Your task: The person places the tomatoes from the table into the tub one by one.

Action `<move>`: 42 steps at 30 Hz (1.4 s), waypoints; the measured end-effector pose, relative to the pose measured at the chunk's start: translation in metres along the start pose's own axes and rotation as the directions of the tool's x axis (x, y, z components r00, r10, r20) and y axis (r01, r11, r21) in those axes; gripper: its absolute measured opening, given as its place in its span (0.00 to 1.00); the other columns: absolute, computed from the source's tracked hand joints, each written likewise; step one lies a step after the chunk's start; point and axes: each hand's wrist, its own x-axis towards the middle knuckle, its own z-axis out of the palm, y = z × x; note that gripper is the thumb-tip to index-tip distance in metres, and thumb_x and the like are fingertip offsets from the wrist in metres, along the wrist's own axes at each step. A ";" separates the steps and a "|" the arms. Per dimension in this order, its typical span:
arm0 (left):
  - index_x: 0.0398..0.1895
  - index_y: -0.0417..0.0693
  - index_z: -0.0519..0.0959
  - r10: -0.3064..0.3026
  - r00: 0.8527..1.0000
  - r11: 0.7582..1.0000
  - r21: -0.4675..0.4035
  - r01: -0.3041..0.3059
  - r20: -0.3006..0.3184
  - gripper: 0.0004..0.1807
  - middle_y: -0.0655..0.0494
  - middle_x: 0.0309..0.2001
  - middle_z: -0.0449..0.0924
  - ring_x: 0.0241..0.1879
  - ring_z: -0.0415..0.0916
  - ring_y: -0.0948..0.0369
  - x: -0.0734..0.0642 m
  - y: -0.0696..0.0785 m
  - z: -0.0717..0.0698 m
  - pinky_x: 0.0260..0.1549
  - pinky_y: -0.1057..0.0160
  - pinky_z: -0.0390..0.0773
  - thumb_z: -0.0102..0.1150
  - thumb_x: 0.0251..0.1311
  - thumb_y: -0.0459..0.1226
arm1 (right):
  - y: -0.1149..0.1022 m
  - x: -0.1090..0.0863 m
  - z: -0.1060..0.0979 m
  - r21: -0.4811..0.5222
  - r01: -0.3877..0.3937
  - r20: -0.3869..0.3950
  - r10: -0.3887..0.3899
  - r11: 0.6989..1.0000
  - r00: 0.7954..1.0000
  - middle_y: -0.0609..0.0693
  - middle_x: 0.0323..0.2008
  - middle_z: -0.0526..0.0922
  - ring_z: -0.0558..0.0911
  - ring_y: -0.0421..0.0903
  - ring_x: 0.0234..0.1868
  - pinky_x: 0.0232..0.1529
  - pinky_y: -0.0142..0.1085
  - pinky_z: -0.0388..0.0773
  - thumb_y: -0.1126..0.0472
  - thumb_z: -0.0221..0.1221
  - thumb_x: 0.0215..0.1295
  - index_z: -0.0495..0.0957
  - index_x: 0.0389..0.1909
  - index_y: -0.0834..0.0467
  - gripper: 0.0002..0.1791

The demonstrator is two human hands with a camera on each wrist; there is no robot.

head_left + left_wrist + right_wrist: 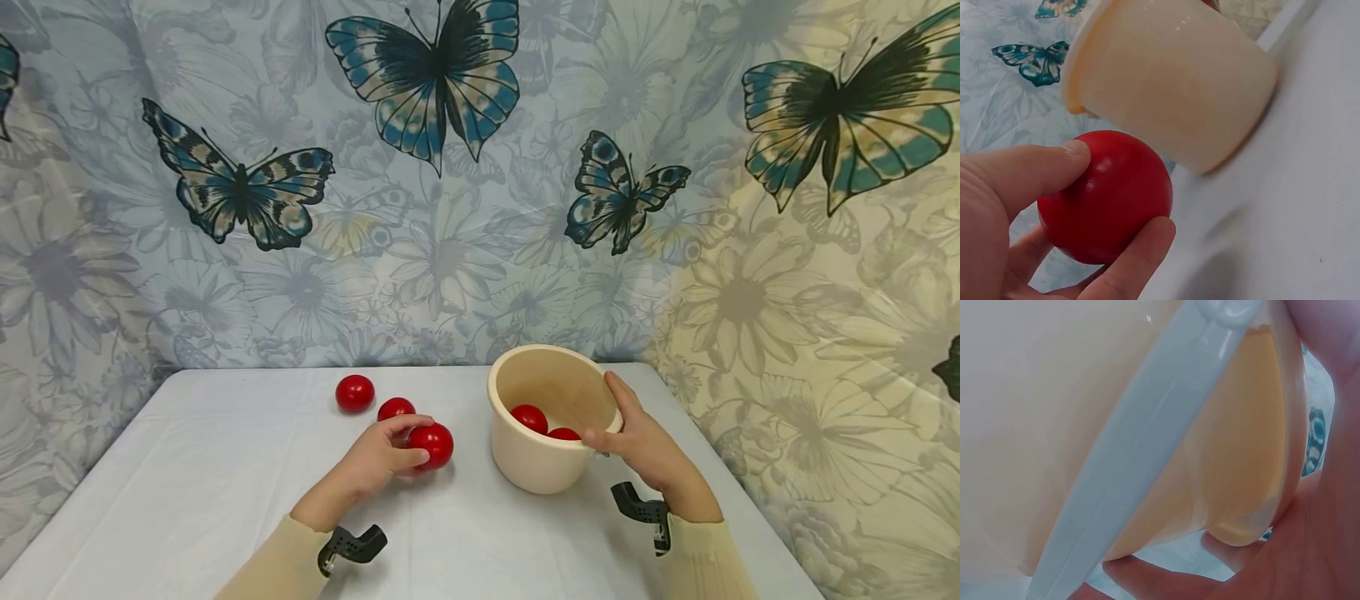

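Note:
My left hand pinches a shiny red ball between thumb and fingers, just above the white tabletop. In the left wrist view the thumb lies on one side of the red ball and fingers curl round the other. My right hand grips the rim of a cream bucket on its right side. Two red balls lie inside this bucket. The right wrist view shows fingers against the bucket wall and a pale handle crossing in front.
Another red ball sits at the back left of the white-covered table. Beside it, one more red ball is partly hidden by my left hand. A butterfly-patterned cloth hangs behind the table.

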 end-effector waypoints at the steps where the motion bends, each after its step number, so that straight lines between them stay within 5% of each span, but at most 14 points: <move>1: 0.64 0.42 0.75 0.002 1.000 1.000 -0.026 -0.002 0.001 0.28 0.39 0.60 0.71 0.55 0.73 0.43 -0.001 0.002 0.000 0.42 0.49 0.84 0.68 0.59 0.29 | 0.000 0.000 0.000 -0.003 0.000 -0.001 0.000 1.000 1.000 0.59 0.78 0.33 0.56 0.66 0.71 0.50 0.39 0.77 0.51 0.71 0.60 0.33 0.80 0.55 0.62; 7: 0.66 0.42 0.73 0.002 1.000 0.992 -0.128 -0.004 -0.019 0.30 0.40 0.61 0.69 0.56 0.72 0.43 -0.001 0.012 -0.002 0.44 0.47 0.83 0.68 0.60 0.30 | 0.000 0.000 0.000 -0.011 -0.004 -0.007 0.004 1.000 1.000 0.59 0.78 0.33 0.55 0.66 0.71 0.52 0.42 0.77 0.51 0.71 0.59 0.33 0.80 0.56 0.63; 24: 0.66 0.42 0.73 0.064 0.998 0.978 -0.196 -0.068 -0.025 0.29 0.40 0.61 0.69 0.57 0.72 0.42 0.000 0.049 0.007 0.45 0.46 0.82 0.66 0.60 0.28 | 0.002 0.001 0.000 -0.022 0.011 -0.009 -0.011 1.000 1.000 0.60 0.78 0.33 0.53 0.66 0.72 0.58 0.47 0.73 0.49 0.71 0.59 0.33 0.80 0.57 0.63; 42: 0.68 0.42 0.71 0.136 0.991 0.956 -0.258 -0.136 -0.016 0.30 0.46 0.67 0.65 0.56 0.75 0.43 0.011 0.088 0.028 0.45 0.46 0.82 0.66 0.61 0.27 | 0.001 0.001 0.000 -0.004 0.017 -0.007 -0.017 1.000 1.000 0.60 0.78 0.33 0.55 0.66 0.71 0.52 0.37 0.77 0.51 0.71 0.59 0.33 0.80 0.57 0.63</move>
